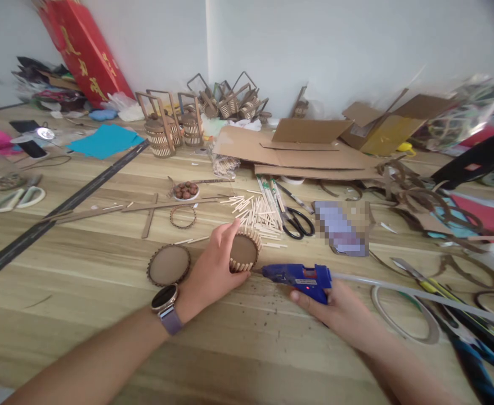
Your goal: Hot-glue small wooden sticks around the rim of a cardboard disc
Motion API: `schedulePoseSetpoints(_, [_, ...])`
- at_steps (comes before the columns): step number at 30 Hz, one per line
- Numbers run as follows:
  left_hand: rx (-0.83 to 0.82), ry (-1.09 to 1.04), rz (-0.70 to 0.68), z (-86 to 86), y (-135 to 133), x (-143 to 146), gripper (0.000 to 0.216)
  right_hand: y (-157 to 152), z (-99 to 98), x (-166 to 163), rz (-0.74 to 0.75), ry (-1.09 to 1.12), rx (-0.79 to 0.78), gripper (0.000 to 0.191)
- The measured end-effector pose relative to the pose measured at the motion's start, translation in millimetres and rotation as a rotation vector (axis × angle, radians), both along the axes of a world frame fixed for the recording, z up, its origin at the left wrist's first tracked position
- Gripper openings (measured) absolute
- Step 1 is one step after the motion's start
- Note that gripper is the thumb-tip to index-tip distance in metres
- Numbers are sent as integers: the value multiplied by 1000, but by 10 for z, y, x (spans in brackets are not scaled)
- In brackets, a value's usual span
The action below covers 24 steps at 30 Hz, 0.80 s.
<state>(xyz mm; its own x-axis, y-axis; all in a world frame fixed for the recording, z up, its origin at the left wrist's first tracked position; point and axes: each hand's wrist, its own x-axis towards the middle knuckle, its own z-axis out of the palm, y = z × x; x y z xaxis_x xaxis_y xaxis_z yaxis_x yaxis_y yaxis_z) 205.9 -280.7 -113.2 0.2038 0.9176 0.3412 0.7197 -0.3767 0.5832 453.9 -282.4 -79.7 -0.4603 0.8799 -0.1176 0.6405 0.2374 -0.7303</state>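
My left hand [213, 256] grips a small round cardboard tray [245, 251] whose edge is lined with short upright wooden sticks. In my right hand [329, 304] is a blue hot glue gun [295, 275], its nozzle close to the tray's lower right side; I cannot tell whether it touches. A long clear glue stick [382, 288] runs out of the gun's back. Left of my left hand lies a round cardboard disc [169, 265] with a notched brown rim. Behind the tray, loose wooden sticks [257, 214] are heaped. A thin notched ring [183, 216] lies nearby.
Black-handled scissors [298, 223] and a small dish of brown balls [185, 191] lie beyond my hands. Flat cardboard [247, 146] and several finished stick baskets [160, 135] stand at the back. A tape ring [403, 315] and a utility knife [416, 275] are at right.
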Motion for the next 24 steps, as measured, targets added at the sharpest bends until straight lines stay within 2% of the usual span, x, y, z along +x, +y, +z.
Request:
schedulePoseSetpoints(9, [-3, -29, 1, 6, 0, -1, 105, -17, -1, -62, -21, -15, 40, 44])
schedulePoseSetpoints(24, [8, -42, -11, -2, 0, -2, 105, -31, -41, -82, -25, -46, 67, 41])
